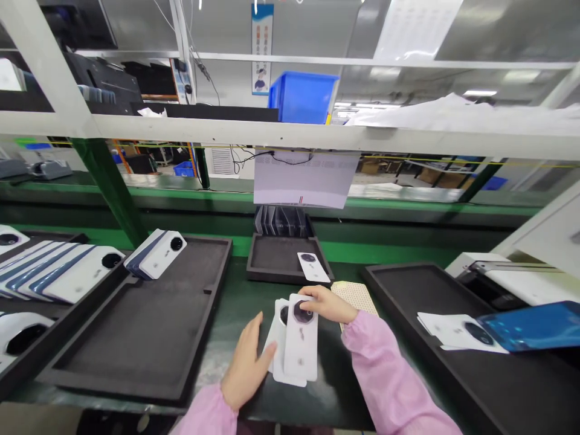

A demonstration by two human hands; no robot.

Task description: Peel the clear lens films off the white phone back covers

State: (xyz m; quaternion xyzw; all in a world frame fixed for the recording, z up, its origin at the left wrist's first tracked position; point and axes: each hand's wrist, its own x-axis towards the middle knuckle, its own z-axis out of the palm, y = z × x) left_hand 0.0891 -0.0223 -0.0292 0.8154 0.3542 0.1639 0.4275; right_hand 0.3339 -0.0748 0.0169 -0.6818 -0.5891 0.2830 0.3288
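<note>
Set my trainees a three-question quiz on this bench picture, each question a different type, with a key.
1. Multiple choice: where is the right hand on the top white panel?
A) At the end with the dark disc
B) At the opposite end
C) Nowhere on it
2. True or false: both of the person's sleeves are green.
3. Fill in the blank: the blue panel lies to the person's ____ side.

Key: 1. A. 2. False; the sleeves are pink. 3. Right.
</note>
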